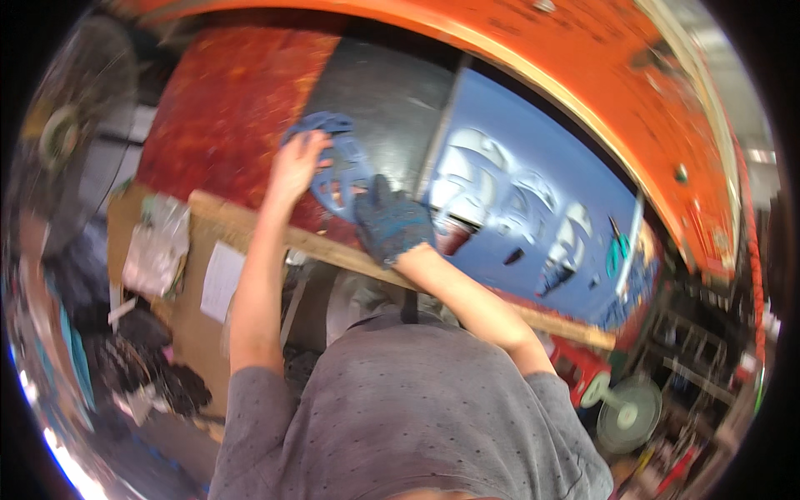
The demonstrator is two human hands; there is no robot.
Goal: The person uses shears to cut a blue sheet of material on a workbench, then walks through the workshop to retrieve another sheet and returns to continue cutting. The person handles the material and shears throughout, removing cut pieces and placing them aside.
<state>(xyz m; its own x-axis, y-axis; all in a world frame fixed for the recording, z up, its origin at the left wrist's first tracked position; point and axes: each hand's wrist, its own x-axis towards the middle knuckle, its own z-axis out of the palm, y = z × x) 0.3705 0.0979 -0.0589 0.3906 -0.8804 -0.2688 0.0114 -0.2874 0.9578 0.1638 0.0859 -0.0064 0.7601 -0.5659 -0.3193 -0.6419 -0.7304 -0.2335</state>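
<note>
A blue moulded piece with cut-outs [342, 171], shaped like a sandal upper, lies over the seam between the red and black parts of the worktop. My bare left hand [300, 160] has its fingers curled on the far left edge of this piece, gripping it. At the piece's lower right edge is my right hand [393, 221] in a dark grey-blue glove. Its fingers look stretched and apart, with the tips against the piece; blur hides the exact contact. To the right, a blue sheet [533, 125] bears several shiny moulded shapes and dark openings.
Teal-handled scissors [617, 252] lie at the sheet's right end, near blue scraps [631, 296]. An orange beam [575, 58] arches along the far side. A wooden strip [321, 247] edges the worktop. A fan [629, 414] stands lower right; a clear bag [158, 246] hangs left.
</note>
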